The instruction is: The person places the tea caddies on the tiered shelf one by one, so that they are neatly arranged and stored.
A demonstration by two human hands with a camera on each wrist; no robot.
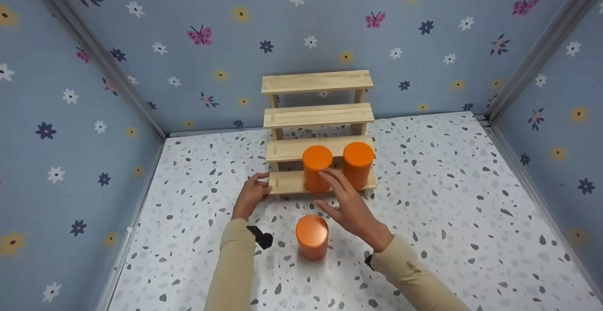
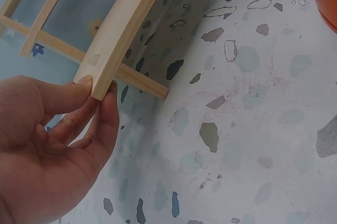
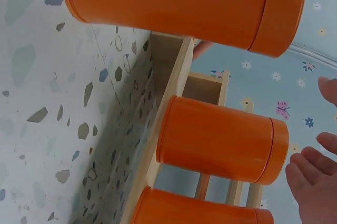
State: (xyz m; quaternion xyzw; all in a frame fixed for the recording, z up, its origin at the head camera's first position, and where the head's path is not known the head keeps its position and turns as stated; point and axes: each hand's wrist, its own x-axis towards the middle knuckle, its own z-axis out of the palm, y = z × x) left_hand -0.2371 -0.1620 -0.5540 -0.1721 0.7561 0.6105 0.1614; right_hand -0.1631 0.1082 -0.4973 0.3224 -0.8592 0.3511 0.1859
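A stepped wooden rack (image 1: pixel 318 115) stands against the back wall. Two orange lidded canisters stand upright on its lowest step: the left canister (image 1: pixel 316 160) and the right canister (image 1: pixel 358 158). A third orange canister (image 1: pixel 312 235) is on the speckled surface in front, between the forearms. My left hand (image 2: pixel 63 129) pinches the left end of the lowest step (image 2: pixel 124 34) between thumb and fingers. My right hand (image 1: pixel 355 212) hovers by the left canister, fingers spread and holding nothing. In the right wrist view its fingertips (image 3: pixel 297 174) are just beyond that canister's lid, a small gap between them.
The upper steps, such as the top one (image 1: pixel 318 81), rise toward the flowered back wall (image 1: pixel 282 28). Side walls with metal corner strips (image 1: pixel 541 42) bound the speckled surface (image 1: pixel 447 184) left and right.
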